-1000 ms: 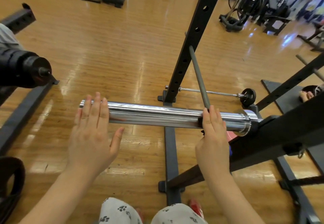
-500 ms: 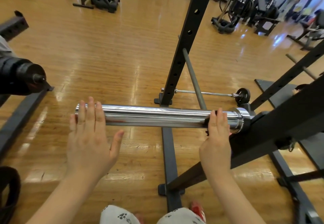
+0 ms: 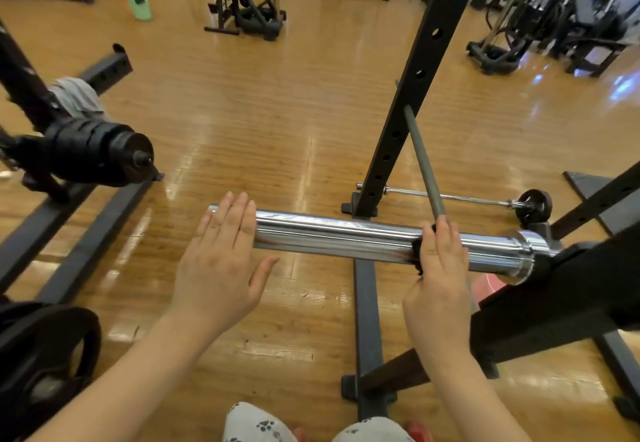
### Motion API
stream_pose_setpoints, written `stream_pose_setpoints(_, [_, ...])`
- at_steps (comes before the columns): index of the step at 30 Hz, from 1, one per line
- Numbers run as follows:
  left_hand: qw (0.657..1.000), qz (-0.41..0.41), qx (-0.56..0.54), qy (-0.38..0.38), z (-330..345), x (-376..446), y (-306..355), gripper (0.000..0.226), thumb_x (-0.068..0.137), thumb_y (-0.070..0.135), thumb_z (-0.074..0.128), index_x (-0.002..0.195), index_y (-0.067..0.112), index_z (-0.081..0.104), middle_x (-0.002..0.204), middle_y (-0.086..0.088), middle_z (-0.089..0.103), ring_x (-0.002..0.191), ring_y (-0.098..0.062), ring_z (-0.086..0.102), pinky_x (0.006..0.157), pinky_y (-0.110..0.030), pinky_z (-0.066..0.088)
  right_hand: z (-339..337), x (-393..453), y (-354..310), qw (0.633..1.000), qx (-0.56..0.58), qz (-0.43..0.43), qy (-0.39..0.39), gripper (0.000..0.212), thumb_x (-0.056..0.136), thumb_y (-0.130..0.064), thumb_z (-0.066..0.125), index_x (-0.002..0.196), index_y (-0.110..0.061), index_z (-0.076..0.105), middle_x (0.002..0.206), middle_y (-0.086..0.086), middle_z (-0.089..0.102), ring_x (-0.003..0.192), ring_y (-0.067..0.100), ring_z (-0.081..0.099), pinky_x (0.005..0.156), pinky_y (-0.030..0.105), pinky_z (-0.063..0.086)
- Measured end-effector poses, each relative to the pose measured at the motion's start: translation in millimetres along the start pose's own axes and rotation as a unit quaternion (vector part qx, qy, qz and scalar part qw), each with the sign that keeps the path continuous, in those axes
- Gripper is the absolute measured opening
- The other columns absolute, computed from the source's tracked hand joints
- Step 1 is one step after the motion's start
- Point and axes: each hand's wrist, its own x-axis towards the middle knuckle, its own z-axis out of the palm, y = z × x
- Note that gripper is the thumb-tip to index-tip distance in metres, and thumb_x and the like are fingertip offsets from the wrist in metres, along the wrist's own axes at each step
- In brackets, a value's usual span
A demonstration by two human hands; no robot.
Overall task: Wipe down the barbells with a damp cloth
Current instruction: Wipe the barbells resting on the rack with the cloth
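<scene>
A chrome barbell sleeve [image 3: 346, 237] lies level across the middle of the view, its collar end resting in the black rack arm [image 3: 571, 286] on the right. My left hand [image 3: 221, 261] lies flat over the sleeve's free left end, fingers straight and thumb spread. My right hand [image 3: 440, 275] wraps over the sleeve well left of the collar and holds a dark cloth [image 3: 417, 258] against the metal. Only a dark edge of the cloth shows, at the left side of that hand.
A black rack upright [image 3: 408, 95] and a thin grey bar [image 3: 422, 161] rise just behind the sleeve. A small barbell [image 3: 450, 197] lies on the wood floor beyond. Stacked black plates [image 3: 97, 154] stick out at the left, another plate [image 3: 45, 355] at lower left.
My right hand with the cloth slid toward the collar, then back left along the sleeve. My left hand stayed on the free end. The view tilted up.
</scene>
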Motion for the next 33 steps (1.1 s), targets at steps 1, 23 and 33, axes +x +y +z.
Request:
stream_pose_setpoints(1, [1.000,0.006,0.003,-0.007,-2,2,-2,0.073,0.098,0.049,0.022,0.135,-0.009,0.046,0.140,-0.025,0.046,0.133,-0.036,0.041,0.112,-0.043,0.022,-1,2,0,1.000,-0.004,-0.003,-0.005,0.075,0.067,0.029,0.055,0.137,0.007,0.040,0.144,0.023,0.038,0.137,0.036,0.030,0.108,0.055,0.025])
stream_pose_setpoints(23, [0.999,0.033,-0.016,0.002,-1,-8,6,0.067,0.099,0.044,0.024,0.140,-0.008,0.036,0.146,-0.024,0.036,0.139,-0.033,0.025,0.117,-0.039,0.009,-7,-11,28,1.000,-0.006,0.027,0.000,0.072,0.065,0.029,0.058,0.134,0.011,0.045,0.142,0.026,0.041,0.136,0.039,0.030,0.105,0.060,0.029])
stream_pose_setpoints(33, [1.000,0.008,-0.002,-0.026,2,34,2,0.080,0.099,0.053,0.013,0.121,-0.009,0.058,0.124,-0.024,0.060,0.119,-0.039,0.056,0.107,-0.045,0.023,17,-12,-7,0.996,0.058,-0.063,0.029,0.055,0.084,0.000,0.026,0.138,0.001,0.035,0.144,0.019,0.038,0.144,0.019,0.013,0.116,0.037,0.011])
